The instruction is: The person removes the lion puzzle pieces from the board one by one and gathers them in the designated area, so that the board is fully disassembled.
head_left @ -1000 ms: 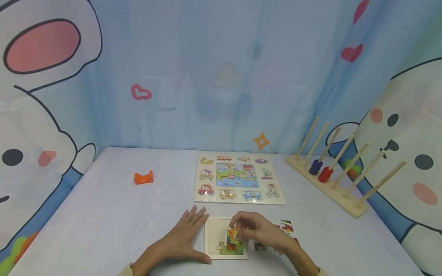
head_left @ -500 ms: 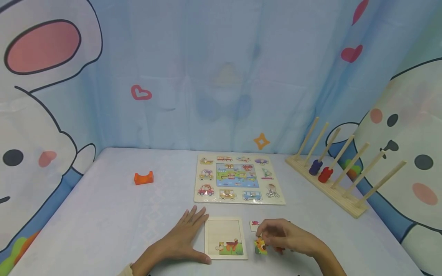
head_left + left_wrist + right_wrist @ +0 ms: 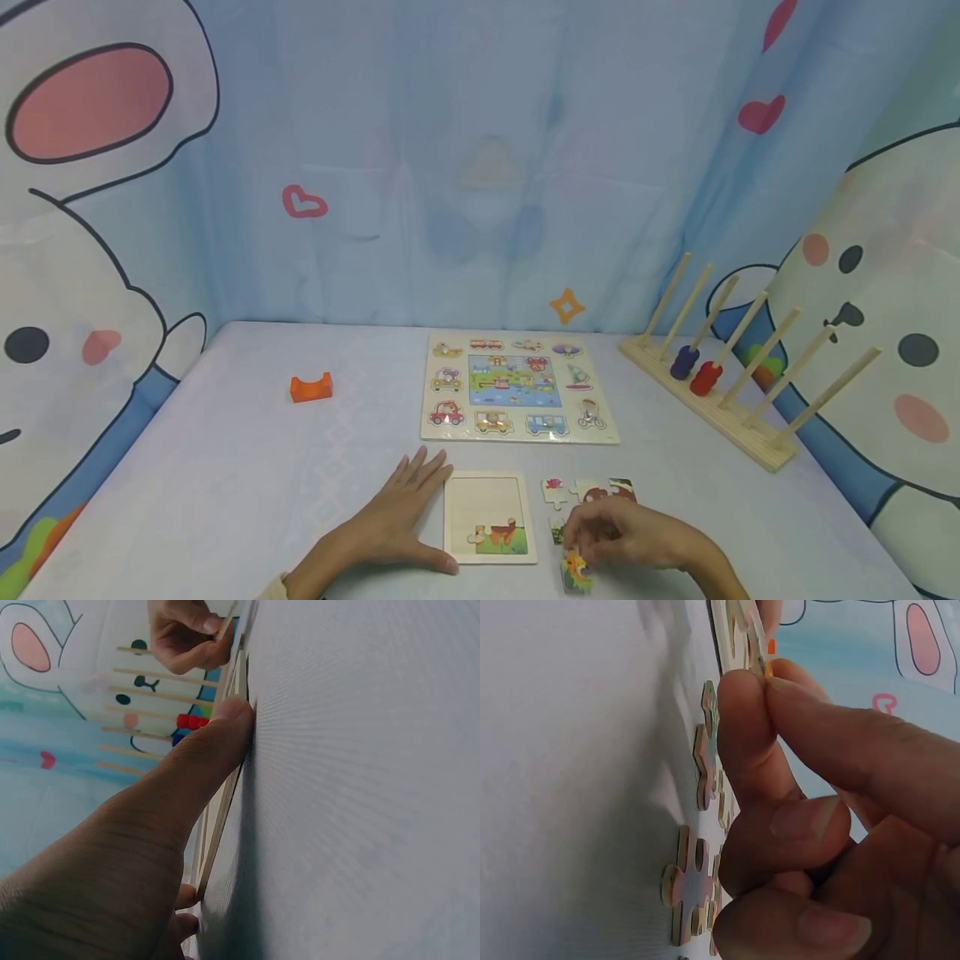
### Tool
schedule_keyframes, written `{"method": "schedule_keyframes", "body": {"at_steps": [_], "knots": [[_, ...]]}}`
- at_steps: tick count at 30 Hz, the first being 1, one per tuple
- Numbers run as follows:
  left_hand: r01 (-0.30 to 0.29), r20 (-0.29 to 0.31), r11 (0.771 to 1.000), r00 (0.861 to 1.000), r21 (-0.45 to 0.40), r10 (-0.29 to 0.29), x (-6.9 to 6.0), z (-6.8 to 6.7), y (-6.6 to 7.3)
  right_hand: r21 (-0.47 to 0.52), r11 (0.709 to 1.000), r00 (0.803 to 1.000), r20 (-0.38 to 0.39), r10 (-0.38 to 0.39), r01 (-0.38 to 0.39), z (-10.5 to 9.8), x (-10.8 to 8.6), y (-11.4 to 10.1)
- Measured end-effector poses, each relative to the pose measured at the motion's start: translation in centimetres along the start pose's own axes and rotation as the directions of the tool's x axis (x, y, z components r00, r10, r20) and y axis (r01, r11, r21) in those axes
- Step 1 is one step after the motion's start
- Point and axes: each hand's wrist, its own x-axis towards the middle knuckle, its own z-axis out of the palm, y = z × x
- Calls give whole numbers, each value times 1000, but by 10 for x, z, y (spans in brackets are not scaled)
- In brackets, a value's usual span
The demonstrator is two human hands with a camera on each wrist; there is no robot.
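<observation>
My left hand (image 3: 401, 521) lies with straight, spread fingers against the left side of a wooden puzzle tray (image 3: 480, 500). Its thumb rests at the tray's near corner. Joined puzzle pieces (image 3: 502, 536) showing green ground fill the tray's lower right. To the right of the tray, my right hand (image 3: 630, 533) pinches a jigsaw piece (image 3: 576, 572) with an orange and yellow picture between thumb and forefinger. In the right wrist view that piece (image 3: 754, 637) appears edge-on at the fingertips. Loose pieces (image 3: 555, 492) lie behind and partly under this hand, some of them hidden.
Behind the tray lies a larger vehicle puzzle board (image 3: 519, 433). A wooden peg rack (image 3: 712, 400) with a blue and a red bead stands at the right. An orange block (image 3: 311, 387) sits on the left part of the table. A printed curtain (image 3: 375, 167) hangs behind.
My right hand has carried the orange and yellow piece from over the tray to the right, then nearer the table's front. More loose pieces show behind it. The left hand stays put.
</observation>
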Motion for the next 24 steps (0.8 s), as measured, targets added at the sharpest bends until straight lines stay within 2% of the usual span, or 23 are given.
{"method": "schedule_keyframes", "body": {"at_steps": [9, 24], "knots": [[5, 2, 1000, 1000, 1, -5, 0, 0, 0, 26, 999, 1000, 11, -19, 18, 4, 2, 0], [3, 6, 1000, 1000, -5, -3, 1, 1, -1, -38, 999, 999, -28, -25, 24, 5, 2, 0]]}}
